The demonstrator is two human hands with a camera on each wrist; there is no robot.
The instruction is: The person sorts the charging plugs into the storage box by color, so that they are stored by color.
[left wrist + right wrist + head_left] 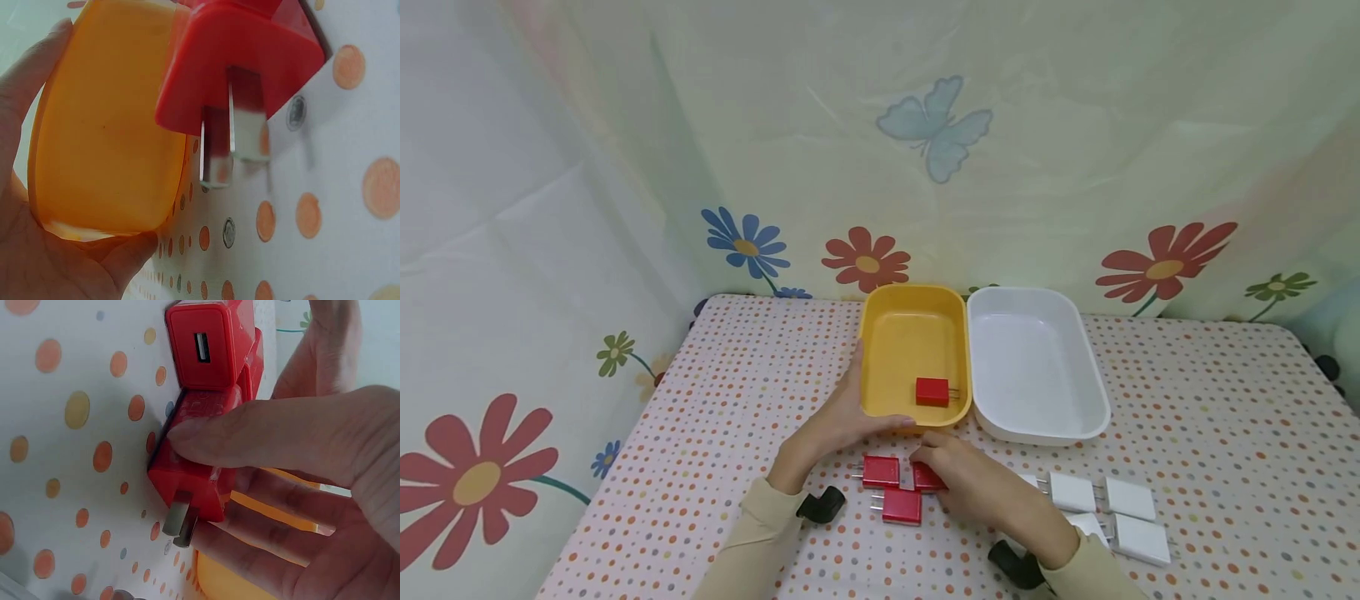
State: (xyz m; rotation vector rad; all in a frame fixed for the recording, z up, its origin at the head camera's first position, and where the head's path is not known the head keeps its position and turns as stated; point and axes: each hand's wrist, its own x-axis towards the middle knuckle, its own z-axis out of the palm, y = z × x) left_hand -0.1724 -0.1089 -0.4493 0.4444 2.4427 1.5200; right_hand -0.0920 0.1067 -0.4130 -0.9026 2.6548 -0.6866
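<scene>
My left hand [844,414] grips the front left corner of a yellow tray [891,308], thumb along the front wall and fingers up the left side. Inside that tray lies one red USB charger [932,392] with its prongs to the right. My right hand [973,483] pinches another red USB charger [194,469] on the table, thumb on its near face. Its two metal prongs show in the right wrist view. Two more red chargers, one at the back [881,472] and one in front [901,507], lie just left of it.
A white tray [1037,358] stands against the yellow tray's right side, with nothing seen inside. Several white chargers [1140,539] lie on the dotted tablecloth [760,367] right of my right hand, some partly hidden by it. A flowered curtain [1000,208] hangs behind the table.
</scene>
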